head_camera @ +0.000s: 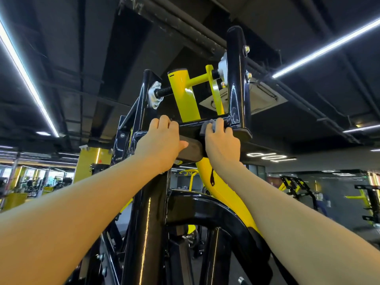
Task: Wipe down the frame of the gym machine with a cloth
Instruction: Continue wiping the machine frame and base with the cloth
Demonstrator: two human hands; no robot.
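The gym machine's black frame (236, 83) rises overhead with a yellow pivot arm (185, 95) between its two uprights. A black crossbar (191, 125) joins the uprights at hand height. My left hand (162, 140) grips the crossbar's left part, fingers curled over the top and thumb on a dark pad beneath. My right hand (221, 138) holds a small grey cloth (212, 123) against the crossbar near the right upright. Most of the cloth is hidden under my fingers.
A dark rubber pad (191, 150) sits under the crossbar between my hands. Below, a thick black curved tube (216, 206) and a yellow arm (222, 188) run downward. Other yellow and black machines (296, 188) stand at the right and far left. Ceiling light strips run overhead.
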